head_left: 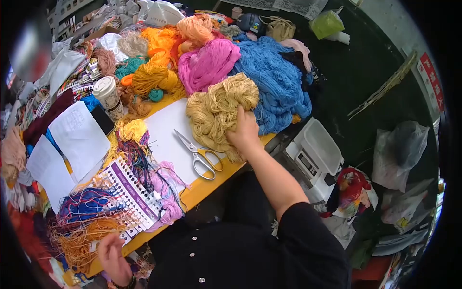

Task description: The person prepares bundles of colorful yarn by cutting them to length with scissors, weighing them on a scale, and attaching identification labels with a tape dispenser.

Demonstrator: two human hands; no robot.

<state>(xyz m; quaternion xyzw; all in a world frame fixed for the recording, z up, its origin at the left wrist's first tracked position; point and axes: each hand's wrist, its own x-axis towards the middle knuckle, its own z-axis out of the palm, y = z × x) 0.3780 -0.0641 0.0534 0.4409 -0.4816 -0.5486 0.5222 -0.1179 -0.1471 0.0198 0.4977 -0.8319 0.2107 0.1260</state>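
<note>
My right hand (244, 131) is on the near edge of a big tan yarn bundle (216, 108), one finger lying over the strands and the others partly hidden in it; it appears to grip the yarn. My left hand (114, 260) is raised at the table's near left edge, fingers loosely bent and apart, holding nothing. Close to it hang orange-brown threads (89, 241) and blue threads (94, 204) on a white card with holes (127, 192). Scissors (197, 154) with their blades apart lie on a white sheet (166, 125), left of the tan yarn.
Blue yarn (274, 82), magenta yarn (207, 65) and orange yarn (161, 41) are heaped behind. A paper cup (108, 96) stands beside handwritten papers (79, 127). Pink thread (168, 188) lies at the table's front edge. Right of the table is a scale with a tray (320, 147); plastic bags (399, 154) lie beyond.
</note>
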